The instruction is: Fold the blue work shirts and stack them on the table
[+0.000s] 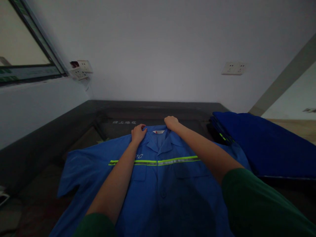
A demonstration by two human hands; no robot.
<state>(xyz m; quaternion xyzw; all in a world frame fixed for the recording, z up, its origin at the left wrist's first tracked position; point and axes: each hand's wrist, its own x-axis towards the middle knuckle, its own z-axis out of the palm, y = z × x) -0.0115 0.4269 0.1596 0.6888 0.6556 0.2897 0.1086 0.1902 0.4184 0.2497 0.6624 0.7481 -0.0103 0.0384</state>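
A blue work shirt (150, 197) with short sleeves lies spread face up, its collar pointing away from me. A yellow-green and silver reflective stripe (172, 161) runs across the chest, and a white label (158, 132) shows inside the neck. At the left side of the collar, my left hand (138, 134) is closed on the cloth. My right hand (171, 122) grips the collar's right side, its fingers curled and the fingertips hidden. My forearms cover parts of the shirt's front.
Dark blue folded cloth (269, 144) is stacked at the right. Behind the shirt, a dark grey raised edge (158, 104) runs along the white wall. Wall sockets (233, 68) are at the right, with more sockets (82, 69) hanging loosely at the left, below a window frame (29, 72).
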